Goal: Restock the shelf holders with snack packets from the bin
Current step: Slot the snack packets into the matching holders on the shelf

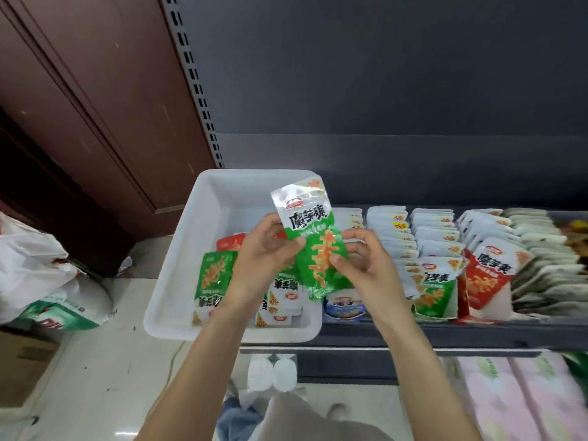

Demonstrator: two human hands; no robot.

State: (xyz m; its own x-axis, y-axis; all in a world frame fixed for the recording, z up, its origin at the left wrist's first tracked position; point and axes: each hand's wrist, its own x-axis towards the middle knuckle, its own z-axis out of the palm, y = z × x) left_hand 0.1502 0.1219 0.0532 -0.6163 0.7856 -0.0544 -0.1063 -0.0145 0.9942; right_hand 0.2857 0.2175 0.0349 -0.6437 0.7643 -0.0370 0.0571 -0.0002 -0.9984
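Note:
Both hands hold a small stack of green and white snack packets [313,237] upright above the white bin [191,249]. My left hand [265,249] pinches the stack's left edge, and my right hand [359,259] grips its right side. Inside the bin lie several more packets, green ones [214,278] at the left and white-backed ones [283,300] near the front. To the right, shelf holders [436,281] carry rows of green packets and red packets [490,275] standing on edge.
The bin rests on the dark shelf [413,335] at its left end. A slotted metal upright [197,84] and brown wooden panel stand behind. White plastic bags [41,275] and a cardboard box [22,364] sit on the floor at left. Pink packs [509,399] fill the lower shelf.

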